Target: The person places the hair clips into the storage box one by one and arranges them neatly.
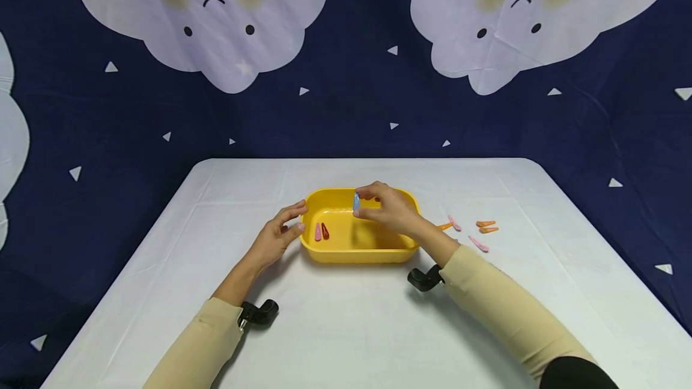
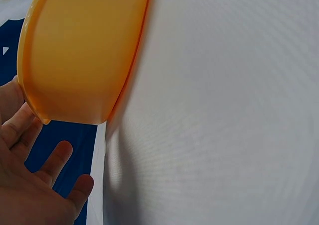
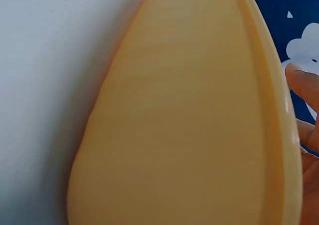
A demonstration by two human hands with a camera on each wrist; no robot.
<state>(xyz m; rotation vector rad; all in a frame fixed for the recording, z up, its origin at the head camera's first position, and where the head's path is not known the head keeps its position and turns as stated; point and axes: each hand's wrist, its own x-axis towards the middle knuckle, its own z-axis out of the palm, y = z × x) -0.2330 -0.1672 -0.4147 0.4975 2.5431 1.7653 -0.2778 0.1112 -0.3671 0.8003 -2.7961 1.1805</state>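
White table (image 1: 346, 317); head view alone shows blue clip (image 1: 356, 203) in right grip (image 1: 390, 208).

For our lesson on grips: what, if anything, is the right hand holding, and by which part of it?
The right hand pinches a small blue clip by its upper and lower ends.

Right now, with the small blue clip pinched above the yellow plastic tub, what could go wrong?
The small blue clip might slip from the right hand, which only pinches it. The left hand touches the oblong yellow plastic tub at its left end, so a push could shift it. The right forearm might nudge the slim orange clip beside it.
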